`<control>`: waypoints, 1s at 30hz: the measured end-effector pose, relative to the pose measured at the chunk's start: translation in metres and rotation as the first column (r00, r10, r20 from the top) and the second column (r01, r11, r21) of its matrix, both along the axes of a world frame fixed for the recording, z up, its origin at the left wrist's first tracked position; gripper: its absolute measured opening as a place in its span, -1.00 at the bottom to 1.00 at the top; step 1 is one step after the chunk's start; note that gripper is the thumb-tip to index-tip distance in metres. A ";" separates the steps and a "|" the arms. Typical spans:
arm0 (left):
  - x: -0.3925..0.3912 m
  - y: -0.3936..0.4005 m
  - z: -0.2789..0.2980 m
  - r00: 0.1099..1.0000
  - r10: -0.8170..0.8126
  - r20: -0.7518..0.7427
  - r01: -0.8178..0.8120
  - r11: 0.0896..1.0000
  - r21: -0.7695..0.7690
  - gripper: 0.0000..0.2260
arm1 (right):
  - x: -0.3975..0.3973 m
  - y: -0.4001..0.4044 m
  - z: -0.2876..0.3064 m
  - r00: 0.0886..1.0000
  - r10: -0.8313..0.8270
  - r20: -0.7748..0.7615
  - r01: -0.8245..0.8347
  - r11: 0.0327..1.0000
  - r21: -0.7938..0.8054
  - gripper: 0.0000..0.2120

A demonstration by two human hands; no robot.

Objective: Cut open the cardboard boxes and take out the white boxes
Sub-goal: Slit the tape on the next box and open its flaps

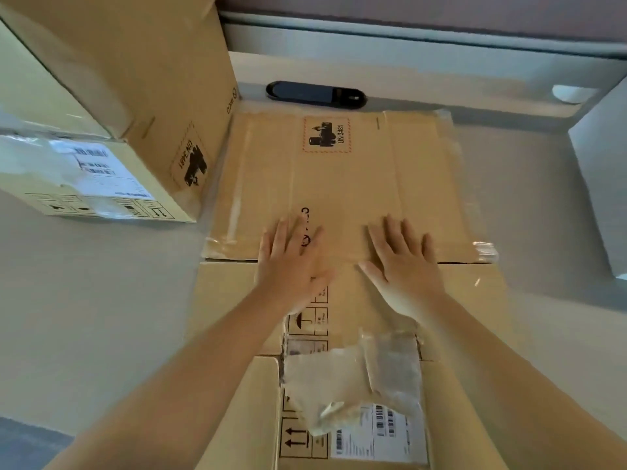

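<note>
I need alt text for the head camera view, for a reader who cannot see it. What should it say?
Both hands, left hand and right hand, press flat with straight fingers on a cardboard box lying on a pale table. A second cardboard box stands to the left, and a black utility knife lies beyond the box.

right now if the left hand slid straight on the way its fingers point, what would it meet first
Probably the hazard label printed on the cardboard box: the left hand lies flat on that box, fingers pointing away. Beyond the far edge lies the black cutter; depth there is unclear.
</note>
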State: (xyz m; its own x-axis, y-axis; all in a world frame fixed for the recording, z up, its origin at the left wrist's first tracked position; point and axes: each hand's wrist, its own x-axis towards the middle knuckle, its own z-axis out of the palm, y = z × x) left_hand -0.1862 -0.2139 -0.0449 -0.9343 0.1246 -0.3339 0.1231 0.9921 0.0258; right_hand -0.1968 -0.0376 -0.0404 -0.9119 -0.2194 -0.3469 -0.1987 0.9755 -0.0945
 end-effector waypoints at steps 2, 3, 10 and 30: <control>-0.002 0.000 -0.009 1.000 -0.001 0.004 0.001 0.999 -0.036 -0.33 | 0.000 -0.003 -0.012 1.000 0.005 -0.030 -0.004 1.000 0.026 -0.22; -0.002 0.000 -0.011 1.000 -0.001 0.000 0.001 0.999 -0.044 -0.33 | -0.001 -0.004 -0.016 0.999 0.001 -0.039 0.000 1.000 0.030 -0.19; -0.003 0.001 -0.009 1.000 -0.002 -0.011 0.002 0.999 -0.040 -0.34 | -0.003 -0.003 -0.010 1.000 -0.015 0.020 0.015 1.000 0.003 -0.38; 0.005 -0.067 0.023 0.489 0.870 0.063 -0.830 0.442 0.341 -0.30 | -0.014 0.080 0.027 0.583 -0.797 0.154 0.776 0.492 -0.394 -0.40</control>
